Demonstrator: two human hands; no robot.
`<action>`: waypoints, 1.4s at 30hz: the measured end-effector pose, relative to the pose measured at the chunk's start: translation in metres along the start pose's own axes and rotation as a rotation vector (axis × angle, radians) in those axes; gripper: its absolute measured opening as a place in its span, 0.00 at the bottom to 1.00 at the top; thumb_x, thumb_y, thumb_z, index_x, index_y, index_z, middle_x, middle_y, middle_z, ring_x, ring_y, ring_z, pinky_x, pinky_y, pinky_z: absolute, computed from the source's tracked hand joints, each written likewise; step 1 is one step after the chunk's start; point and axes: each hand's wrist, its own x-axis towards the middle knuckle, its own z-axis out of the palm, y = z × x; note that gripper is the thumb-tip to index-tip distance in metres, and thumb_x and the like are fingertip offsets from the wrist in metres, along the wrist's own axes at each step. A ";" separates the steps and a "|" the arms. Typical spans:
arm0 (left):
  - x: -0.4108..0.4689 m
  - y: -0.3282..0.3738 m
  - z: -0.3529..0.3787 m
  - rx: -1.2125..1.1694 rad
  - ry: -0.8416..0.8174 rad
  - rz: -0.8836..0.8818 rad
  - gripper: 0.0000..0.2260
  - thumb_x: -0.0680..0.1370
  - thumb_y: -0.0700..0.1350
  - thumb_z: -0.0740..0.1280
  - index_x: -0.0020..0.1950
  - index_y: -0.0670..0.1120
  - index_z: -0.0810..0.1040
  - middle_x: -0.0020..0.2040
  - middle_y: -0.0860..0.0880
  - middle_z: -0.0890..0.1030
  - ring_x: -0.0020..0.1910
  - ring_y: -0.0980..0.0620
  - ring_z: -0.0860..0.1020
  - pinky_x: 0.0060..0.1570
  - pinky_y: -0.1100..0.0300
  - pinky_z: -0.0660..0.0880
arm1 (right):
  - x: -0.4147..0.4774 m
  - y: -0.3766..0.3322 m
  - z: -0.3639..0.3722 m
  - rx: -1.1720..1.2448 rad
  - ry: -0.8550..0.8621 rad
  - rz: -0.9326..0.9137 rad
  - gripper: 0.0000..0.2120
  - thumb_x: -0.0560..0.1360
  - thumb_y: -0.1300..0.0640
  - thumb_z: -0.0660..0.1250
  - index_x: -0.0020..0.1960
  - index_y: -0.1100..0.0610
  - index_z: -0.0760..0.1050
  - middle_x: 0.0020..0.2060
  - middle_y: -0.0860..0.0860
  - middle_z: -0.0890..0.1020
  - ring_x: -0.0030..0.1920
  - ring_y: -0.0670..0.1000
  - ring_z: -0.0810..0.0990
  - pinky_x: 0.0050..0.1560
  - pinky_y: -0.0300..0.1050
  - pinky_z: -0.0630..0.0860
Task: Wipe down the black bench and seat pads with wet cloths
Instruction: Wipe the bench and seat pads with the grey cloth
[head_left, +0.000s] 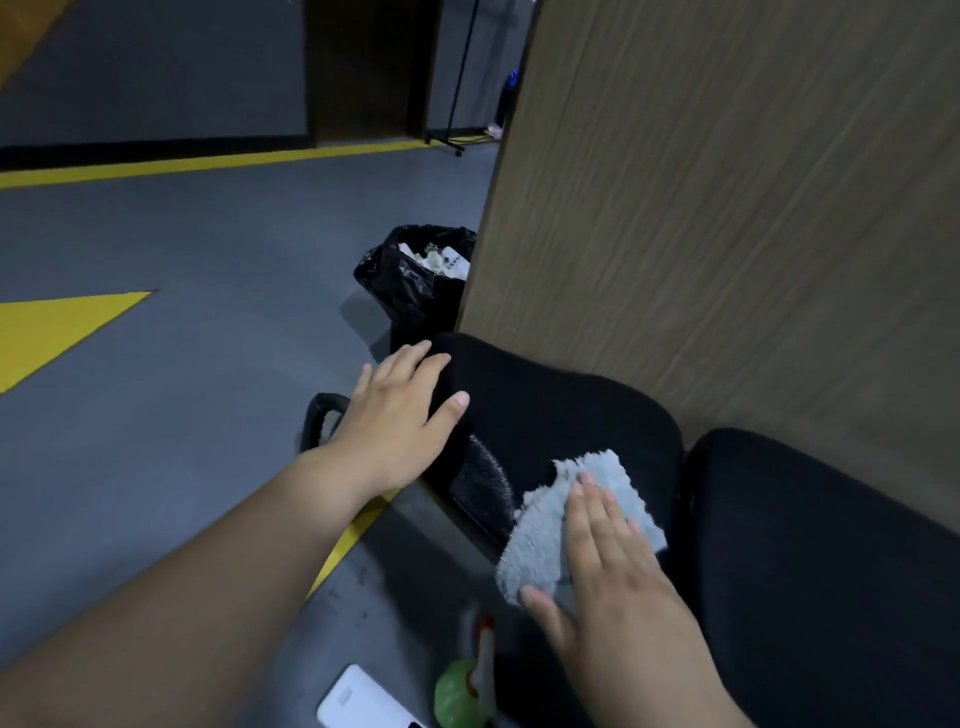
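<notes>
The right hand (610, 566) lies flat, fingers straight and together, pressing a fluffy grey cloth (566, 525) onto the near edge of a black fabric seat pad (561, 415). The left hand (400, 415), fingers spread, rests on that pad's left end, beside a black-bagged bin (410, 280) and a wood-grain panel (727, 208).

Dim, soft focus, wide-angle edge distortion

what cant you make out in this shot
1. Head view: green spray bottle, blurred, body cut off by the bottom edge.
2. White flat object, cut by the bottom edge; unidentifiable.
3. Bin contents: too small, partly behind the wooden panel.
4. Grey cloth: partly under the right hand; wetness unclear.
</notes>
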 end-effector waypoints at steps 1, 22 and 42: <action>0.001 0.000 0.003 0.017 -0.022 -0.001 0.27 0.83 0.60 0.51 0.80 0.52 0.58 0.82 0.51 0.52 0.80 0.50 0.48 0.78 0.44 0.44 | -0.008 0.005 0.006 0.014 -0.027 0.042 0.39 0.80 0.36 0.38 0.71 0.66 0.64 0.69 0.61 0.74 0.71 0.55 0.67 0.70 0.46 0.53; -0.001 0.006 0.005 0.074 -0.039 -0.028 0.28 0.82 0.62 0.52 0.80 0.54 0.58 0.82 0.52 0.52 0.80 0.53 0.43 0.78 0.44 0.41 | 0.151 0.012 -0.035 0.007 -0.233 0.174 0.42 0.79 0.32 0.44 0.79 0.62 0.37 0.79 0.58 0.39 0.79 0.56 0.37 0.77 0.51 0.37; -0.014 0.119 0.011 -0.040 -0.149 0.248 0.13 0.73 0.63 0.69 0.41 0.54 0.81 0.43 0.58 0.76 0.41 0.62 0.75 0.40 0.64 0.69 | 0.033 0.105 -0.097 0.088 0.101 -0.092 0.15 0.79 0.49 0.62 0.65 0.47 0.75 0.58 0.44 0.80 0.58 0.47 0.77 0.56 0.41 0.73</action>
